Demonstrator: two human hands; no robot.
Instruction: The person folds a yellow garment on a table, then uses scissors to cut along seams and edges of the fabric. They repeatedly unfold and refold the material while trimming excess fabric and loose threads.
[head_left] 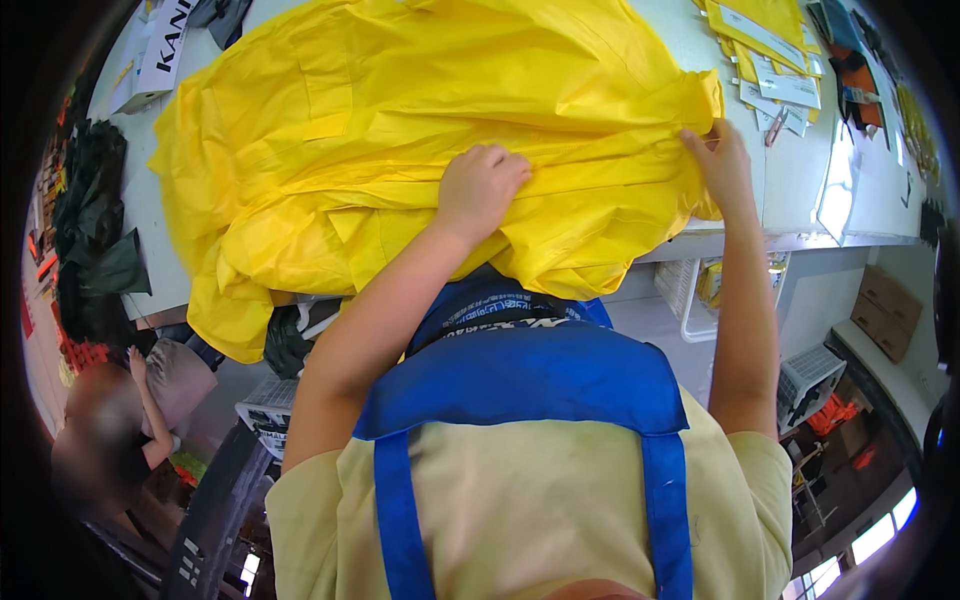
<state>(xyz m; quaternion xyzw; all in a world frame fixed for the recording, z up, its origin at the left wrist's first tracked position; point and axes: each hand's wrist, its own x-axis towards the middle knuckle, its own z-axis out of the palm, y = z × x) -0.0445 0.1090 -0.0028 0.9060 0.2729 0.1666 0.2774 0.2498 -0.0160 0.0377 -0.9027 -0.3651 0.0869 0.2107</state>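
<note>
apron: closest thing to the camera is the person's own blue apron point(520, 385) over a pale yellow shirt, with 2 blue straps running down toward the bottom of the frame.

left hand: the left hand point(481, 188) is curled up, knuckles up, pressing down on the yellow fabric near its front edge. Looks more like a loose fist resting on the cloth than a proper grip, can't tell if any cloth is bunched inside it.

right hand: the right hand point(722, 165) is out at the right corner of the fabric, fingers closed on the edge there, pinching it right at the edge of the surface.

yellow garment: big crumpled sheet of shiny yellow fabric point(400, 130), looks like a raincoat or poncho, lots of fold creases. It covers most of the surface and its near side droops over the front edge, down toward the apron.

surface: white surface point(790, 185), bare strip showing to the right of the fabric.

packets: a stack of flat yellow packets with white labels point(770, 60) lies at the far right of the surface, just beyond the right hand.

dark fabric: pile of dark green-black cloth point(95, 230) at the left end of the surface, apart from the yellow stuff.

baskets: white wire baskets point(810, 375) down on the floor to the right, under the surface.

other person: someone else point(120, 420) is down in the lower left, well away from both hands.
</note>
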